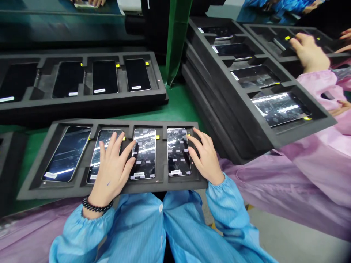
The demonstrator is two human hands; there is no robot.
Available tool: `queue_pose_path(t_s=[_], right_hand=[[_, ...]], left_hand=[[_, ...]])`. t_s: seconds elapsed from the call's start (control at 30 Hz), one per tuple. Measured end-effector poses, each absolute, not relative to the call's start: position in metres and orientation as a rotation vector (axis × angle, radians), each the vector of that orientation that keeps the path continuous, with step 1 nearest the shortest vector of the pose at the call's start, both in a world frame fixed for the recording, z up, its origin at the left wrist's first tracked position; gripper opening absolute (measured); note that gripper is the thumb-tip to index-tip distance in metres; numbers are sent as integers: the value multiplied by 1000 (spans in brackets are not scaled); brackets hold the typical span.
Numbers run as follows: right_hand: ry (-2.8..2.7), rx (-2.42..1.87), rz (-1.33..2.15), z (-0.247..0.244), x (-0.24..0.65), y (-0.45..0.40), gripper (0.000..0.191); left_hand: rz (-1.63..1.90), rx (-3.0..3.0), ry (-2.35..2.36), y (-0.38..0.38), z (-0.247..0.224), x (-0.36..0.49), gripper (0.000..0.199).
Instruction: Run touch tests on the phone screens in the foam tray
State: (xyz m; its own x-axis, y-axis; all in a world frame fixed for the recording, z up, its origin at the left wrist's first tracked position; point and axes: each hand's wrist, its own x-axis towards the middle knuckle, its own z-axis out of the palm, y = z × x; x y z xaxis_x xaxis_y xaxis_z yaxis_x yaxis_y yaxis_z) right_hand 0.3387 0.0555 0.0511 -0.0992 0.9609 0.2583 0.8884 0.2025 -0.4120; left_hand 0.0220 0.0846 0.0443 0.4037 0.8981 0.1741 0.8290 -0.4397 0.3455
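Note:
A black foam tray (161,184) with four phones lies in front of me. My left hand (112,168), fingers spread, rests over the second phone (95,157) from the left and hides part of it; its index finger and thumb reach the left edge of the third phone (144,153). At the tray's right end my right hand (205,155), fingers apart, has its fingertips at the right edge of the fourth phone (178,151). The leftmost phone (67,153) lies untouched in its slot. Neither hand holds anything.
Behind, another foam tray (109,100) holds four phones. Stacked trays (233,131) with phones stand at the right, close to my right hand. Beyond them a person in a pink sleeve (318,82) reaches over another tray (260,31). A green post (177,36) rises between.

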Motion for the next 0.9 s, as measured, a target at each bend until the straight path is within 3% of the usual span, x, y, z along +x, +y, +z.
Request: queue_pose_path(t_s=[0.37,0.57,0.73,0.8,0.9], right_hand=[[-2358,-1657,164,60,315,100,41],[-2186,-1776,149,61,330,84,41],[-1777,-1950,224,53,347,54,49],[-1699,-2048,299,46,349,48,49],[-1690,-2080,350,37,350,49,42]], left_hand=[[619,2481,1523,101,63,28,49],[551,2398,1594,84,53,17,51],[528,2232,2096,98,66,-39,65],[396,2113,2308,115,72,-65,78],[13,1782,2420,138,76,-90,81]])
